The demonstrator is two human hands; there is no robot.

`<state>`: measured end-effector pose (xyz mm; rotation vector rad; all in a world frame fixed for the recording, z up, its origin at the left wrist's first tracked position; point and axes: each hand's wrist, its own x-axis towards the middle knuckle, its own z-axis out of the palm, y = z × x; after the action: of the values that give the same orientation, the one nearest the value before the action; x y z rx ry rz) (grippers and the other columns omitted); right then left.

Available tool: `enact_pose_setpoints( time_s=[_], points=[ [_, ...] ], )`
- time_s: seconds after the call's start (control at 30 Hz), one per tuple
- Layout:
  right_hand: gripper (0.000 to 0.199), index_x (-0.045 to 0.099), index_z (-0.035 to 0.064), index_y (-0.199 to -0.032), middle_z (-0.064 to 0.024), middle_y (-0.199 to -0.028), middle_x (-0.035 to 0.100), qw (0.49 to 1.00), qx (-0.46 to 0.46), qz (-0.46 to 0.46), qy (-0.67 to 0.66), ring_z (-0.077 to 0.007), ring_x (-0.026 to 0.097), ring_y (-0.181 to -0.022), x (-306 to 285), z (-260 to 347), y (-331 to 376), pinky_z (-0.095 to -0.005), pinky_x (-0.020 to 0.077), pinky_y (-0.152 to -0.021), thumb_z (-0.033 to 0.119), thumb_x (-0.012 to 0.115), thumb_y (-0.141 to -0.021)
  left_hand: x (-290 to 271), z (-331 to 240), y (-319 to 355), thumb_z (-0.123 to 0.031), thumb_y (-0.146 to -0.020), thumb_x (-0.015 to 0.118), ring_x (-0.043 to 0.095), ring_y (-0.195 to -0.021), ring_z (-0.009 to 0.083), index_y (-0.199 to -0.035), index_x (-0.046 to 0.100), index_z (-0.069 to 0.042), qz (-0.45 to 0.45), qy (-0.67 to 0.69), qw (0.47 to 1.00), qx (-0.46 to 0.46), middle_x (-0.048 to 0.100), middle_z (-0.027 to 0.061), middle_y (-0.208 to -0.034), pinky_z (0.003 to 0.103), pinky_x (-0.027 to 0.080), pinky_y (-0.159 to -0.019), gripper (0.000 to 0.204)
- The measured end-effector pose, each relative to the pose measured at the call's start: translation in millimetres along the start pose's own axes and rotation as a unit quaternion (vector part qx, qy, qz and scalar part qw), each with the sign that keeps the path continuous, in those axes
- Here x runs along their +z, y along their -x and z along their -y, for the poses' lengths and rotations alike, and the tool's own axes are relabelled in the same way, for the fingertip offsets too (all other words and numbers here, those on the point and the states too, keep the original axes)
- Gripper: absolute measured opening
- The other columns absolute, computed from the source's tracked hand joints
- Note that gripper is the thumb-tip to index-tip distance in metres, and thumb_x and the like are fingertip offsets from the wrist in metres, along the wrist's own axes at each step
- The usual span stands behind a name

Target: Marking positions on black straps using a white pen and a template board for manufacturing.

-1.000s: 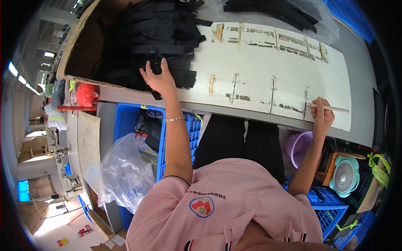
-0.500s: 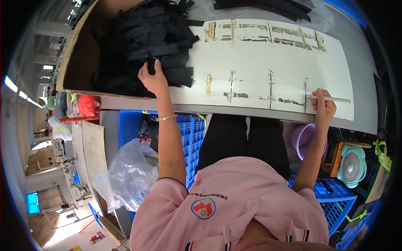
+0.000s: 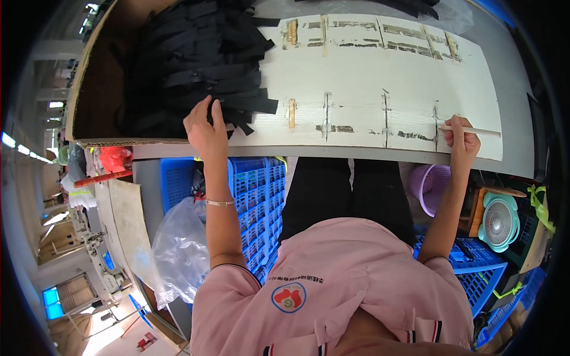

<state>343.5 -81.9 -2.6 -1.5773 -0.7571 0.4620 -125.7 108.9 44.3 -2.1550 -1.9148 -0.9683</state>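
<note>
My left hand is at the near edge of a heap of black fabric strips. Its thumb and index finger close around black material that looks like one of the strips; the fingertips are partly lost against the dark heap. Two strip ends stick out to the right of this hand, over the white board. At the board's right side my right hand grips a slim white pen, with its tip pointing left beside a dark line. Wooden slips and dark marks sit on the board.
A cardboard box wall surrounds the heap on the left. Under the table's front edge stand blue crates, a clear plastic bag, a purple basket and a turquoise fan. More black strips lie at the back.
My left hand has drawn back toward the table's front edge and slightly left. Strip ends beside it have shifted, one now reaching farther right. The right hand keeps the pen at nearly the same spot.
</note>
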Motion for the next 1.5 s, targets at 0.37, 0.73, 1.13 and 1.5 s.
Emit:
enact_pose_setpoints(
  time_s=[0.37, 0.73, 1.13, 1.5],
  points=[
    [0.021, 0.075, 0.0043, -0.088, 0.0034, -0.069, 0.061, 1.000, -0.007, 0.008, -0.005, -0.0008, 0.047, -0.060, 1, 0, -1, -0.0177, 0.0364, -0.055, 0.018, 0.067, -0.101, 59, 34, -58, -0.052, -0.097, 0.064, 0.058, -0.114, 0.0438, -0.111, 0.058, 0.004, -0.077, -0.058, 0.995, -0.012, 0.065, 0.0260, -0.112, 0.055, 0.037, -0.110, 0.058],
    [0.021, 0.074, 0.0026, -0.090, 0.0036, -0.069, 0.059, 1.000, -0.007, 0.013, 0.006, -0.0018, 0.045, -0.061, 1, 5, 0, -0.0185, 0.0360, -0.057, 0.018, 0.067, -0.102, 61, 43, -81, -0.071, -0.086, 0.067, 0.060, -0.112, 0.0437, -0.120, 0.062, -0.001, -0.074, -0.085, 0.992, -0.047, 0.067, 0.0259, -0.112, 0.052, 0.045, -0.100, 0.078],
    [0.020, 0.074, 0.0026, -0.089, 0.0031, -0.070, 0.060, 1.000, 0.007, -0.006, -0.006, -0.0018, 0.046, -0.061, 1, 6, 2, -0.0185, 0.0363, -0.057, 0.018, 0.067, -0.101, 71, 15, -67, -0.069, -0.092, 0.059, 0.063, -0.089, 0.0378, -0.092, 0.070, -0.004, -0.099, -0.159, 0.980, -0.070, 0.068, 0.0188, -0.079, 0.046, 0.052, -0.078, 0.065],
    [0.022, 0.076, 0.0021, -0.096, 0.0012, -0.072, 0.061, 1.000, -0.020, 0.001, 0.024, -0.0023, 0.047, -0.061, 11, 18, 3, -0.0188, 0.0357, -0.056, 0.019, 0.064, -0.103, 80, -8, -56, -0.063, -0.091, 0.065, 0.061, -0.091, 0.0325, -0.089, 0.071, -0.006, -0.147, -0.113, 0.980, -0.071, 0.069, 0.0135, -0.078, 0.045, 0.050, -0.077, 0.057]
  ],
)
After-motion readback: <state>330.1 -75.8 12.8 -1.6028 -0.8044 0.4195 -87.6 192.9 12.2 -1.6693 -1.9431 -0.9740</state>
